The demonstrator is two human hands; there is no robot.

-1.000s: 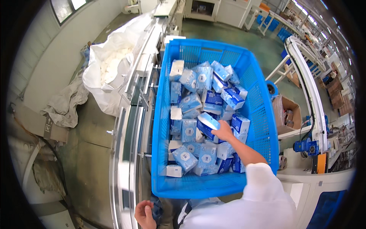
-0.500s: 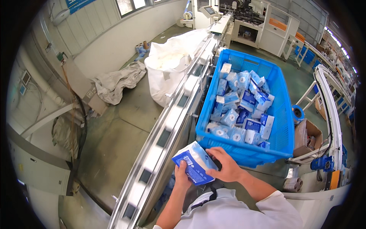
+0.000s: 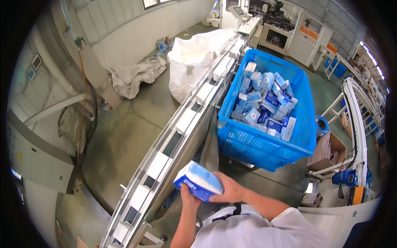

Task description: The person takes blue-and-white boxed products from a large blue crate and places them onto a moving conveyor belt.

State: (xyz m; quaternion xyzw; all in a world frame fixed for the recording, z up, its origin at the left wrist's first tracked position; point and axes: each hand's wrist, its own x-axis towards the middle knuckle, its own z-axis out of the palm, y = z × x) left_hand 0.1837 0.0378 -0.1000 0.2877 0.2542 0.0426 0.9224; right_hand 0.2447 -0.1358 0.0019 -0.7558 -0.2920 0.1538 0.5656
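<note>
A blue and white tissue pack (image 3: pixel 201 178) is held between my two hands in front of my body, tilted, beside the conveyor. My left hand (image 3: pixel 190 197) grips its lower left side from below, the thumb against the dark blue face. Around the right end wraps my right hand (image 3: pixel 230 188), with some of its fingers hidden. Beyond my hands stands a large blue plastic crate (image 3: pixel 264 149) with many similar tissue packs (image 3: pixel 269 101) heaped loosely in it.
White blocks (image 3: pixel 159 166) ride spaced out on the conveyor (image 3: pixel 170 144) to my left. A big white sack (image 3: pixel 182 68) stands behind it. To the right are a cardboard box (image 3: pixel 326 153) and a curved white rail (image 3: pixel 364 124); machinery (image 3: pixel 275 31) is at the back.
The tissue pack has shifted left and turned in my hands. My right hand has moved from its upper right side to wrap round its right end. The view has tilted slightly.
</note>
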